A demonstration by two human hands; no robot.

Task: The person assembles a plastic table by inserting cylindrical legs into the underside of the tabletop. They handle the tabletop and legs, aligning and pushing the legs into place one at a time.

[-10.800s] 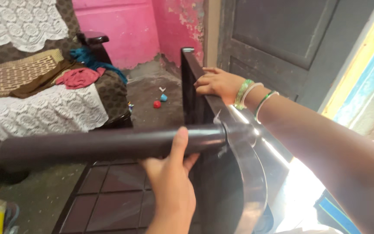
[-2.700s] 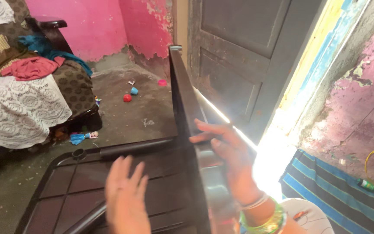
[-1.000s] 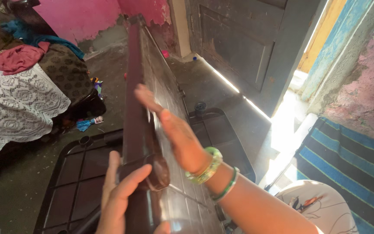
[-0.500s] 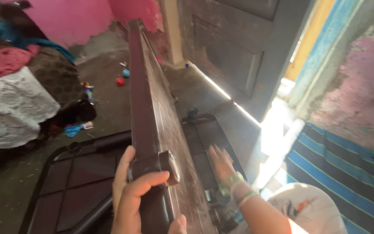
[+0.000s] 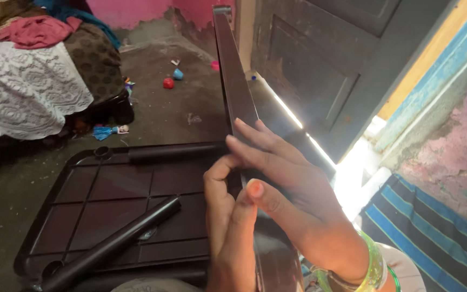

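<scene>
A long dark brown plastic panel (image 5: 233, 81) stands on edge, running from near my chest up toward the far wall. My left hand (image 5: 225, 227) clasps its left side with curled fingers. My right hand (image 5: 287, 189), with green bangles at the wrist, wraps over the panel's top edge from the right, fingers stretched flat and thumb pressed against it. Under the panel an upturned dark brown plastic tabletop (image 5: 109, 186) lies on the floor. One loose tube leg (image 5: 117, 238) rests diagonally on it, and another tube (image 5: 174, 152) lies along its far edge.
A couch with a white lace cover (image 5: 22, 97) and a red cloth (image 5: 36, 30) stands at the left. Small toys, a red ball (image 5: 168, 83) and a doll (image 5: 106, 131), lie on the concrete floor. A dark door (image 5: 320, 70) and a blue striped mat (image 5: 422, 227) are at the right.
My right hand has come up from beside the panel and now lies over its top edge. My left hand has stayed on the panel, and the view has tilted slightly.
</scene>
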